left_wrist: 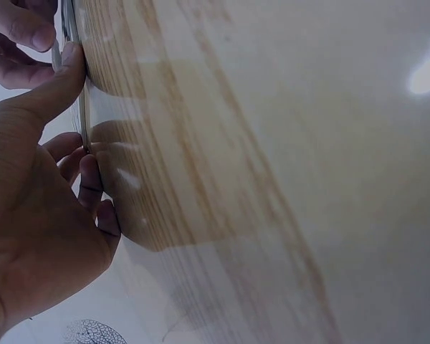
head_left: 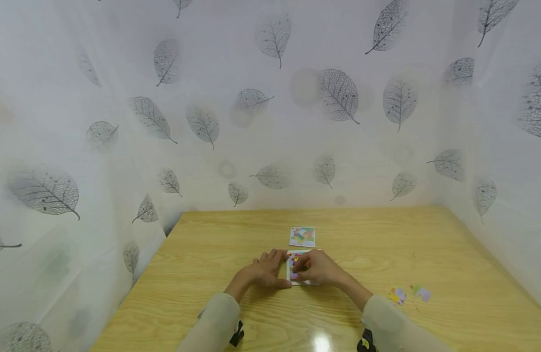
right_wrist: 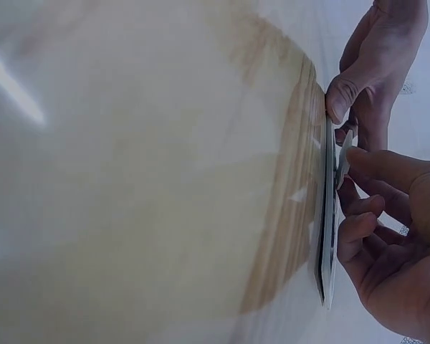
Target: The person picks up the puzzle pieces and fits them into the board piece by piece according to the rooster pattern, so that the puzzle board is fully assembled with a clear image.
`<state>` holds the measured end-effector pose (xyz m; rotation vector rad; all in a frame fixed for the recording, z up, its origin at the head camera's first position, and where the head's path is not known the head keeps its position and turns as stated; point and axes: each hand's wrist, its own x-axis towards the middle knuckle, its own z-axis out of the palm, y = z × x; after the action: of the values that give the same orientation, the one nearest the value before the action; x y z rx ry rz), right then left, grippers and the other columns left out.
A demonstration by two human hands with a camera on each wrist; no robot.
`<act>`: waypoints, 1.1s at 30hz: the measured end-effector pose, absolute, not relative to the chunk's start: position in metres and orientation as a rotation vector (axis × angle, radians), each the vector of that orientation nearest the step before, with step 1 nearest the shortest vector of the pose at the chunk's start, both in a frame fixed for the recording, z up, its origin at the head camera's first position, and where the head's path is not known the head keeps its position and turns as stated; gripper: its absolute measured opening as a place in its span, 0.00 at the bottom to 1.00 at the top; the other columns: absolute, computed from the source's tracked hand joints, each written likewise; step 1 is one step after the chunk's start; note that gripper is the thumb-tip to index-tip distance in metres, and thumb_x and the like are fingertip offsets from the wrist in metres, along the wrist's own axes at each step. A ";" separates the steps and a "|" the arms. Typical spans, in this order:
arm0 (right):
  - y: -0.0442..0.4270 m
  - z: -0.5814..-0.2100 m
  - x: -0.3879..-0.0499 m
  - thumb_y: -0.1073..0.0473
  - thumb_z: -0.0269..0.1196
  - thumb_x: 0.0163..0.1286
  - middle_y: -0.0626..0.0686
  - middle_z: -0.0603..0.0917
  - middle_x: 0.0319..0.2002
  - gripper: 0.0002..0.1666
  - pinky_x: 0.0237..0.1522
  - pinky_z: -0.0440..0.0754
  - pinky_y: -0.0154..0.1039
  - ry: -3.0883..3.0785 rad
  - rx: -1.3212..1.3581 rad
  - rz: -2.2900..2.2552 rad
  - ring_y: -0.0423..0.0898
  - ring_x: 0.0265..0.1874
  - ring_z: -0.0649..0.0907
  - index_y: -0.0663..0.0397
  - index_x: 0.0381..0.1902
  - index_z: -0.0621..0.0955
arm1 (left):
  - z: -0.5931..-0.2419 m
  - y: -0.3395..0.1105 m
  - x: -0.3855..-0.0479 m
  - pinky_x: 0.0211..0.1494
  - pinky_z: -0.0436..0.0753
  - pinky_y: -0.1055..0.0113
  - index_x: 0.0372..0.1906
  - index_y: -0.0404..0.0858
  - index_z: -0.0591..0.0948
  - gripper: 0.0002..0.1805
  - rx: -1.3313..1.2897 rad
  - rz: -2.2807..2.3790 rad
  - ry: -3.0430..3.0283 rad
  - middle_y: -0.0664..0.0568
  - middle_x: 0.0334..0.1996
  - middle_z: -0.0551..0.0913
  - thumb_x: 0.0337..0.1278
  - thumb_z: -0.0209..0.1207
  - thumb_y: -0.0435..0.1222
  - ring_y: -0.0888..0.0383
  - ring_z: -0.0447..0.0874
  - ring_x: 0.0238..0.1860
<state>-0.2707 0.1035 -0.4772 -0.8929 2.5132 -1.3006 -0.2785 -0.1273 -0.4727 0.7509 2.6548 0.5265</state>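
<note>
A small white-bordered jigsaw puzzle board [head_left: 289, 268] with a colourful picture lies flat on the wooden table. My left hand [head_left: 266, 270] rests at its left side with fingers spread, the thumb touching the near corner and a finger at the far corner. Over the board, my right hand [head_left: 322, 268] pinches a thin puzzle piece [right_wrist: 344, 159] between thumb and fingertips. That piece stands tilted against the board's surface in the right wrist view. Much of the board's right part is hidden under the right hand.
Beyond the board lies a square picture card [head_left: 302, 236]. Loose puzzle pieces [head_left: 397, 296] lie on the table [head_left: 200, 259] to the right, with another purple and green piece [head_left: 422, 293] beside them. A leaf-patterned curtain [head_left: 270, 146] surrounds the table.
</note>
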 end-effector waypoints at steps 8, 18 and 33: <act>0.102 -0.480 -0.272 0.62 0.76 0.63 0.49 0.89 0.39 0.06 0.49 0.82 0.49 2.582 -0.911 -1.243 0.47 0.44 0.83 0.56 0.37 0.89 | -0.478 -0.126 -0.281 0.69 0.64 0.35 0.77 0.42 0.59 0.47 0.751 0.523 2.678 0.43 0.76 0.61 0.63 0.67 0.57 0.39 0.63 0.70; 0.100 -0.480 -0.269 0.66 0.76 0.60 0.52 0.85 0.42 0.08 0.52 0.81 0.54 2.615 -0.938 -1.220 0.50 0.45 0.80 0.58 0.37 0.88 | -0.466 -0.124 -0.275 0.69 0.66 0.37 0.76 0.41 0.60 0.46 0.731 0.479 2.677 0.44 0.75 0.61 0.63 0.67 0.56 0.41 0.65 0.69; 0.105 -0.473 -0.263 0.68 0.74 0.60 0.54 0.90 0.41 0.11 0.54 0.83 0.58 2.554 -0.934 -1.224 0.56 0.48 0.86 0.61 0.42 0.89 | -0.466 -0.126 -0.275 0.68 0.65 0.34 0.77 0.41 0.59 0.46 0.759 0.504 2.664 0.42 0.76 0.61 0.63 0.67 0.56 0.38 0.64 0.70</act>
<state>-0.2631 0.1046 -0.4727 -0.9343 2.5542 -1.2242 -0.2753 -0.1261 -0.4662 0.7594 2.6637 0.5044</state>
